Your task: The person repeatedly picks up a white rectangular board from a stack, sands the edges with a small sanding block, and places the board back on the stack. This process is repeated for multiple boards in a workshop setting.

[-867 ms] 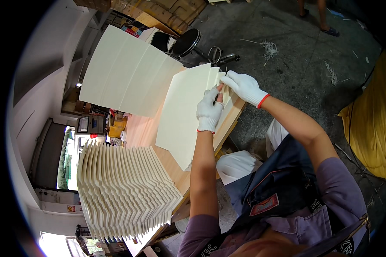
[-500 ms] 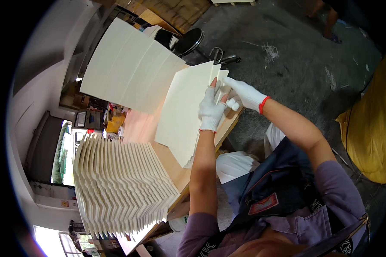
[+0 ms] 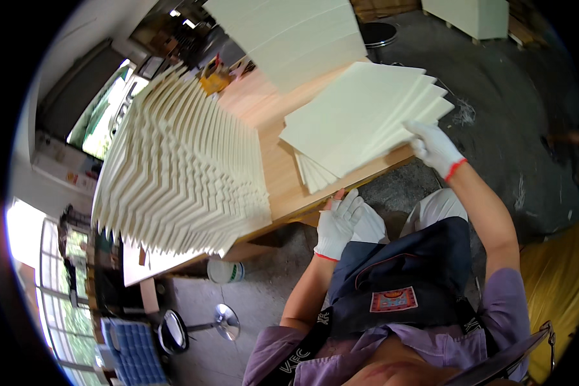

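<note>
On the wooden table (image 3: 283,177) a few thin white boards (image 3: 350,119) lie fanned out, their corners stepping out to the right. My right hand (image 3: 436,149), in a white glove with a red cuff, grips the near right edge of these boards, fingers on top. In a matching glove with bare fingertips showing, my left hand (image 3: 339,225) is off the boards, just in front of the table's near edge. Its fingers are stretched out and nothing lies in it. To the left stands a large stack of wavy-edged white boards (image 3: 180,161), layered in zigzag rows.
A tall stack of flat white boards (image 3: 302,38) stands at the table's far side. Beyond it is a black round stool (image 3: 378,33). A white bucket (image 3: 225,270) and another stool (image 3: 174,331) stand below left. Yellow sheeting (image 3: 553,283) lies at right.
My left hand has come off the boards and moved down toward my lap. The boards are more widely fanned, with my right hand at their edge. The view has turned left.
</note>
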`<action>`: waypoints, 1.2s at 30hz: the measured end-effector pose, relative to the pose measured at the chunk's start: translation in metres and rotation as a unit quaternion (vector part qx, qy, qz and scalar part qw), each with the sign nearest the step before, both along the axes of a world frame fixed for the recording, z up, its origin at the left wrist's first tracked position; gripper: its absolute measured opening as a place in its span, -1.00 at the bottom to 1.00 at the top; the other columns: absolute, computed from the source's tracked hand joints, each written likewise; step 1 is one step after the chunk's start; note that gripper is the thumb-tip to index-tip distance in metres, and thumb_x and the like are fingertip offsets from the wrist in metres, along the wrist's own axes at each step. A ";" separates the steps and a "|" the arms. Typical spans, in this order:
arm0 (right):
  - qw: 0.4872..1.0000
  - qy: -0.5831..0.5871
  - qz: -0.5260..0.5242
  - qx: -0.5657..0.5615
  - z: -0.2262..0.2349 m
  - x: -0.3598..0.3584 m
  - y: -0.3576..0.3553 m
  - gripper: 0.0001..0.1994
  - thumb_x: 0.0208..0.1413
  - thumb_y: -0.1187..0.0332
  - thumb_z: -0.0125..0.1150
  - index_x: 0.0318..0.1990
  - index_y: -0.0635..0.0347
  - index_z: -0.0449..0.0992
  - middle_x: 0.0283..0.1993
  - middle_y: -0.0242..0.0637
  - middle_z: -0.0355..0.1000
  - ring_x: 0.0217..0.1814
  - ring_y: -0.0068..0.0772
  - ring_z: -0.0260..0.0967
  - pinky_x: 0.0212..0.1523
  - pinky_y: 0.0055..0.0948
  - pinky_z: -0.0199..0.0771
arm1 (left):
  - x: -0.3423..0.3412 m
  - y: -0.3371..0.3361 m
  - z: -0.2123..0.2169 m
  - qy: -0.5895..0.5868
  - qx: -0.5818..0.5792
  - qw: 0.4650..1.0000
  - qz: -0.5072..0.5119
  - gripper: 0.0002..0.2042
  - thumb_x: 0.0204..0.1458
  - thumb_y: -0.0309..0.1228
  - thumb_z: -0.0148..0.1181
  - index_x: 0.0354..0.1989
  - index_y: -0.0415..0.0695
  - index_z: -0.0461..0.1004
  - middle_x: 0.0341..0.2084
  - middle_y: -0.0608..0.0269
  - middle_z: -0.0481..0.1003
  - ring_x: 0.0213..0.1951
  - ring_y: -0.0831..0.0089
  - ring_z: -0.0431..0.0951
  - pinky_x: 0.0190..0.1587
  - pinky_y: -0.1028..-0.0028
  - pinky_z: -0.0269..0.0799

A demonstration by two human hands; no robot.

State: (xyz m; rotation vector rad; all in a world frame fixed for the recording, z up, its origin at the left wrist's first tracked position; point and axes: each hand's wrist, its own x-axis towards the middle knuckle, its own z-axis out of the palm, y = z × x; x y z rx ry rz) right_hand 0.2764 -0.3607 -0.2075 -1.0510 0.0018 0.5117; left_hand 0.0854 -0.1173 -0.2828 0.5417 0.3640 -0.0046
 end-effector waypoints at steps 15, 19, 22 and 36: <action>0.998 0.065 0.015 -0.013 -0.007 -0.123 -0.111 -0.75 0.28 0.23 0.09 0.00 0.15 0.41 -0.59 -0.45 0.38 -0.88 -0.70 0.01 -0.90 -0.64 -0.10 | -0.051 -0.019 0.101 -0.056 0.348 0.935 -0.032 -0.44 -0.03 -0.48 0.29 0.18 -0.31 0.26 0.01 0.12 0.44 0.03 0.40 0.45 0.11 0.43 0.35; 0.990 -0.015 0.103 0.090 0.012 -0.100 -0.076 -0.71 0.32 0.15 0.01 0.02 0.14 0.37 -0.60 -0.42 0.37 -0.90 -0.66 -0.06 -0.90 -0.65 -0.09 | -0.076 -0.003 0.196 -0.113 0.398 0.910 0.018 -0.50 -0.03 -0.50 0.28 0.12 -0.32 0.31 -0.09 0.18 0.49 -0.05 0.44 0.47 0.05 0.43 0.38; 0.973 -0.070 0.139 0.171 0.076 -0.096 -0.023 -0.40 0.31 -0.17 -0.19 0.18 0.20 0.22 -0.43 -0.17 0.47 -0.80 -0.52 0.16 -0.84 -0.57 0.16 | -0.097 0.013 0.264 -0.155 0.405 0.891 0.133 -0.60 0.01 -0.55 0.15 0.06 -0.33 0.34 -0.16 0.13 0.50 -0.17 0.37 0.55 -0.10 0.40 0.48; 0.951 -0.113 0.278 0.074 0.054 -0.122 -0.004 -0.50 0.36 0.01 -0.17 0.31 0.08 0.25 -0.25 0.02 0.55 -0.63 -0.46 0.44 -0.63 -0.50 0.50 | -0.077 0.192 0.462 -0.272 0.378 0.742 0.482 -0.76 0.11 -0.54 0.05 -0.04 -0.21 0.36 -0.04 0.02 0.41 -0.07 0.05 0.52 -0.06 0.04 0.57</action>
